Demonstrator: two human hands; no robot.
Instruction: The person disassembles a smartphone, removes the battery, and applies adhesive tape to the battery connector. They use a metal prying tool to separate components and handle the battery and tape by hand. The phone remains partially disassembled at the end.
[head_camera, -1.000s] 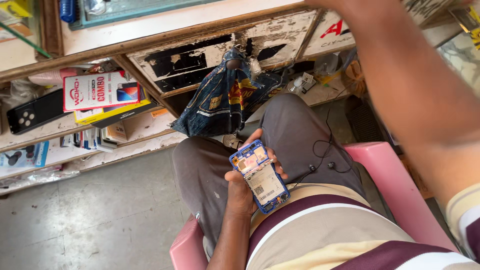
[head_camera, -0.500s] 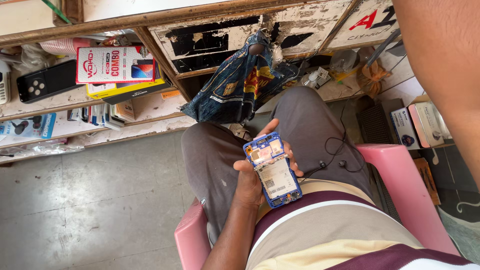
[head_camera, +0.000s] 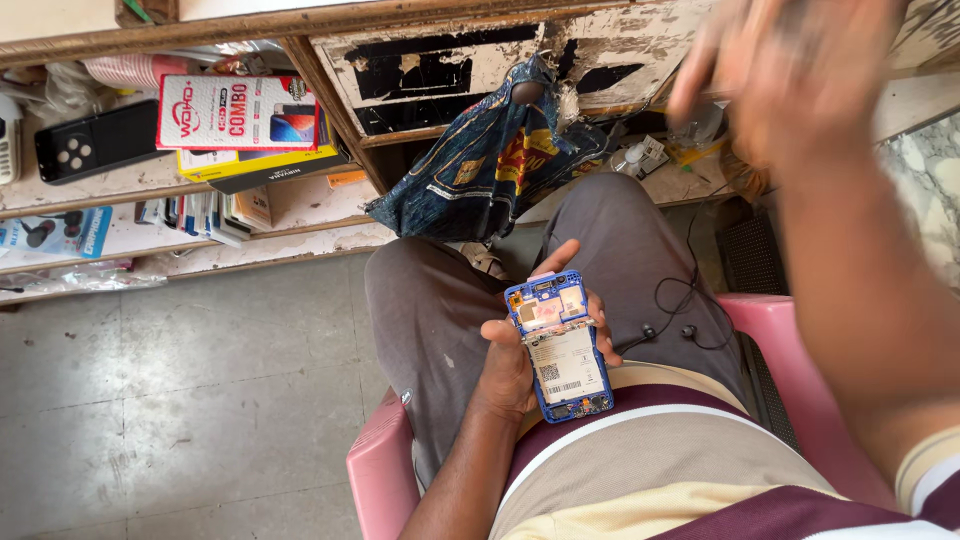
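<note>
Blue plastic is framing the opened phone (head_camera: 558, 343), which is being held back-side up in the left hand (head_camera: 520, 350) over the lap, near the middle of the view. The fingers (head_camera: 597, 322) of that hand are being wrapped around the right edge of the phone while the thumb is being pressed along its left edge, so the phone is being grasped firmly. A pale battery with a white label is being shown in the lower half of the phone, and a bare circuit board is being shown at its far end. The right hand (head_camera: 775, 80) is being raised high at the far right, close to the camera and badly blurred; whether anything is being gripped in it cannot be told. Grey trousers are being worn, and a pink plastic chair (head_camera: 385, 480) is being sat on. A thin black earphone cable (head_camera: 675, 315) is being draped across the right thigh, just beside the phone. A dark blue printed bag (head_camera: 480, 170) is being hung from the worn wooden counter at the far side, and a red and white box (head_camera: 235, 110) is being kept on the shelf at the far left beside a black phone (head_camera: 95, 140).
</note>
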